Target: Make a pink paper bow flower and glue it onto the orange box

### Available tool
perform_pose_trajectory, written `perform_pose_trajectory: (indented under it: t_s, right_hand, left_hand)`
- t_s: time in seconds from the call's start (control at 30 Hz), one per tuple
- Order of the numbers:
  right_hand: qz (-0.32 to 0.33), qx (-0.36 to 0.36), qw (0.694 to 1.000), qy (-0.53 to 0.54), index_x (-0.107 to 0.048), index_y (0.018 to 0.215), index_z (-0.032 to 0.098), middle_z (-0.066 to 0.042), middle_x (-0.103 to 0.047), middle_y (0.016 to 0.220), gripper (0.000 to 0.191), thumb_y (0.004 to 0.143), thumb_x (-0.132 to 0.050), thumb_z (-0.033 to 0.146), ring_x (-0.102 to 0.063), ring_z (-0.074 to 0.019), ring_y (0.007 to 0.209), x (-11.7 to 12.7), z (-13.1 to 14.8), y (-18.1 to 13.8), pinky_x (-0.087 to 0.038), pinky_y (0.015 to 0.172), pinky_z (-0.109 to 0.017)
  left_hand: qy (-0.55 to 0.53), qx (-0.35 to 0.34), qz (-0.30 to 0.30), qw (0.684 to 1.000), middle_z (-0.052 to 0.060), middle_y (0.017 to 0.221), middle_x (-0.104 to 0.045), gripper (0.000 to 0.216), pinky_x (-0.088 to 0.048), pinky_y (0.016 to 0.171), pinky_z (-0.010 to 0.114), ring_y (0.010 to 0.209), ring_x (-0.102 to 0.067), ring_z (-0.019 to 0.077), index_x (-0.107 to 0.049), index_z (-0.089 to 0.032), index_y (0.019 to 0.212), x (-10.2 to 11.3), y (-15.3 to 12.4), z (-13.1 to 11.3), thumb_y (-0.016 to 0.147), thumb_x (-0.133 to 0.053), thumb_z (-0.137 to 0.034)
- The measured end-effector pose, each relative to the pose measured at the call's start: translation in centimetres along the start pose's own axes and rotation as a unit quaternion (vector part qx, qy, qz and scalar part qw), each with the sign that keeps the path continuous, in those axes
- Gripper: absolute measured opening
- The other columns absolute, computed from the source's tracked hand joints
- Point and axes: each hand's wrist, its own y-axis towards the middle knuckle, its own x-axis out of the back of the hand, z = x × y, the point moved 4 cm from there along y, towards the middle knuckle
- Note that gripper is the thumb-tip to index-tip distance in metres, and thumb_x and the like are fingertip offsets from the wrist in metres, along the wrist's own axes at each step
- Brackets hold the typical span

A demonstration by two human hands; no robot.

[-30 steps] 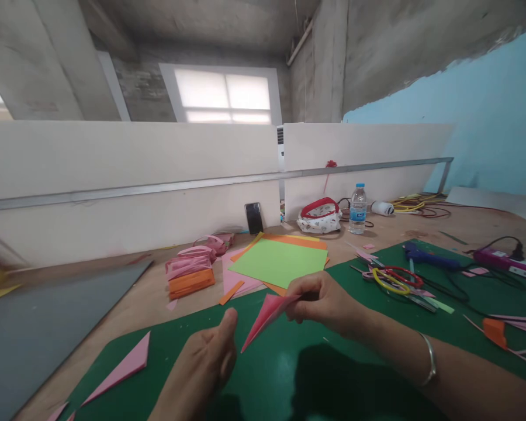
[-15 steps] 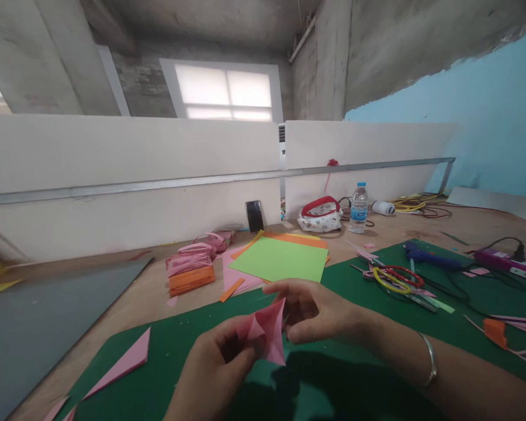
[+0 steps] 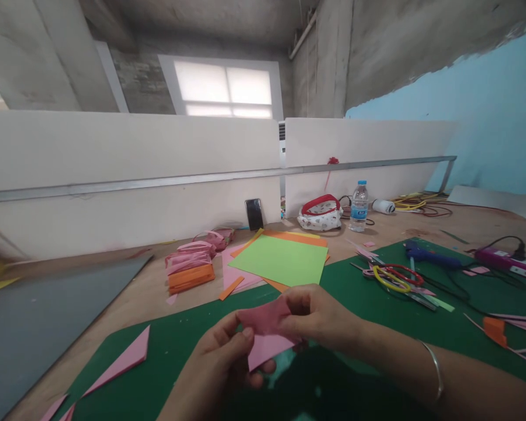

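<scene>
Between my two hands a piece of pink folded paper point(image 3: 267, 336) is held above the green cutting mat point(image 3: 193, 345). My left hand point(image 3: 225, 356) pinches its left edge, thumb on top and other fingers curled underneath. On the right edge, my right hand point(image 3: 319, 318) is closed with thumb and fingers on the paper. A crease runs across the sheet, the upper part darker than the lower. Beyond the hands lies a stack topped by a lime green sheet point(image 3: 284, 257). To the left, a folded pink paper triangle point(image 3: 125, 356) rests on the mat.
Scissors with yellow handles point(image 3: 390, 279), a blue glue gun point(image 3: 429, 255) and a purple power strip point(image 3: 508, 263) with cables are on the right. Bundles of pink and orange paper point(image 3: 191, 279), a phone point(image 3: 254, 214), a pouch point(image 3: 319, 215) and a water bottle point(image 3: 358, 207) stand further back.
My right hand has moved onto the pink paper and grips its right side. The paper, earlier cupped open in my left hand, is now spread flatter between both hands.
</scene>
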Motion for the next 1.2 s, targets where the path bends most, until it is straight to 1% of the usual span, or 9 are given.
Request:
perform_pose_trajectory:
  t_s: [0.17,0.33,0.53,0.63,0.73,0.83,1.0,1.1,1.2]
  right_hand:
    - [-0.025,-0.031,0.997,0.068,-0.072,0.082,0.015,0.003,-0.059,0.052,0.023,0.063,-0.059,0.012,-0.051,-0.0072,0.042,0.3,-0.7,0.3,-0.039,0.043,-0.018]
    - [0.010,-0.063,0.984,0.167,-0.073,0.070,0.012,0.000,-0.060,0.047,0.023,0.057,-0.055,0.009,-0.050,-0.0068,0.040,0.4,-1.5,0.7,-0.038,0.043,-0.018]
    - [0.020,-0.071,0.985,0.159,-0.071,0.070,0.014,-0.001,-0.061,0.053,0.027,0.057,-0.049,0.007,-0.054,-0.0090,0.045,0.7,-1.4,0.9,-0.044,0.050,-0.022]
    - [0.063,0.053,0.996,0.016,-0.071,0.094,0.016,-0.006,-0.067,0.094,0.052,0.054,-0.041,0.001,-0.062,-0.0162,0.084,0.5,0.5,0.4,-0.049,0.070,-0.027]
    - [0.066,0.239,0.948,-0.202,-0.058,0.120,0.015,-0.011,-0.053,0.125,0.064,0.060,-0.046,-0.004,-0.048,-0.0195,0.116,0.0,2.3,-0.6,-0.043,0.092,-0.031]
    - [0.003,0.310,0.903,-0.298,-0.062,0.111,0.010,-0.013,-0.063,0.108,0.039,0.072,-0.062,0.006,-0.056,-0.0183,0.102,-0.2,2.5,-1.0,-0.043,0.090,-0.029]
    - [-0.068,0.297,0.907,-0.289,-0.070,0.086,0.011,-0.008,-0.069,0.078,0.012,0.082,-0.061,0.017,-0.061,-0.0134,0.071,0.3,2.0,-0.8,-0.047,0.065,-0.022]
    - [-0.084,0.273,0.908,-0.305,-0.071,0.085,0.012,-0.006,-0.069,0.075,0.012,0.082,-0.061,0.019,-0.060,-0.0127,0.066,0.5,1.8,-0.6,-0.044,0.061,-0.021]
    - [-0.084,0.271,0.910,-0.301,-0.071,0.084,0.012,-0.006,-0.069,0.074,0.011,0.081,-0.062,0.018,-0.060,-0.0125,0.066,0.4,1.9,-0.7,-0.043,0.061,-0.020]
  left_hand:
    - [-0.003,-0.017,-0.021,1.000,0.003,0.061,-0.068,0.014,-0.041,0.040,0.016,0.046,-0.059,0.0114,-0.066,-0.018,0.081,0.2,-0.3,-0.6,0.066,-0.065,-0.017]
    - [0.012,-0.011,-0.034,0.999,0.001,0.051,-0.065,0.008,-0.041,0.041,0.013,0.042,-0.055,0.0076,-0.070,-0.016,0.072,0.4,-0.4,-0.7,0.065,-0.065,-0.014]
    - [-0.029,0.001,-0.042,0.999,0.001,0.050,-0.063,0.007,-0.042,0.042,0.013,0.045,-0.056,0.0078,-0.069,-0.015,0.066,0.4,-0.4,-0.8,0.061,-0.069,-0.011]
    - [-0.028,0.000,-0.072,0.997,0.001,0.051,-0.062,0.009,-0.044,0.045,0.014,0.047,-0.057,0.0085,-0.069,-0.015,0.068,0.7,-0.5,-1.0,0.060,-0.070,-0.012]
    - [-0.032,-0.018,-0.083,0.996,0.001,0.055,-0.064,0.010,-0.044,0.046,0.015,0.048,-0.057,0.0084,-0.069,-0.015,0.070,0.9,-0.6,-1.2,0.060,-0.069,-0.013]
    - [-0.029,-0.012,-0.071,0.997,0.002,0.056,-0.065,0.009,-0.043,0.045,0.015,0.047,-0.057,0.0083,-0.069,-0.015,0.070,1.0,-0.4,-1.1,0.060,-0.069,-0.013]
    - [0.021,-0.002,0.003,1.000,0.007,0.066,-0.070,0.028,-0.044,0.042,0.022,0.049,-0.061,0.0154,-0.069,-0.015,0.091,0.8,0.2,-0.8,0.066,-0.068,-0.029]
    - [0.122,-0.084,-0.051,0.988,0.008,0.077,-0.072,0.044,-0.046,0.043,0.024,0.059,-0.065,0.0196,-0.067,-0.017,0.100,1.1,0.0,-1.2,0.070,-0.063,-0.049]
    - [0.247,-0.186,-0.116,0.944,0.004,0.080,-0.074,0.044,-0.051,0.058,0.024,0.073,-0.067,0.0205,-0.069,-0.022,0.097,1.1,-0.8,-1.9,0.062,-0.070,-0.049]
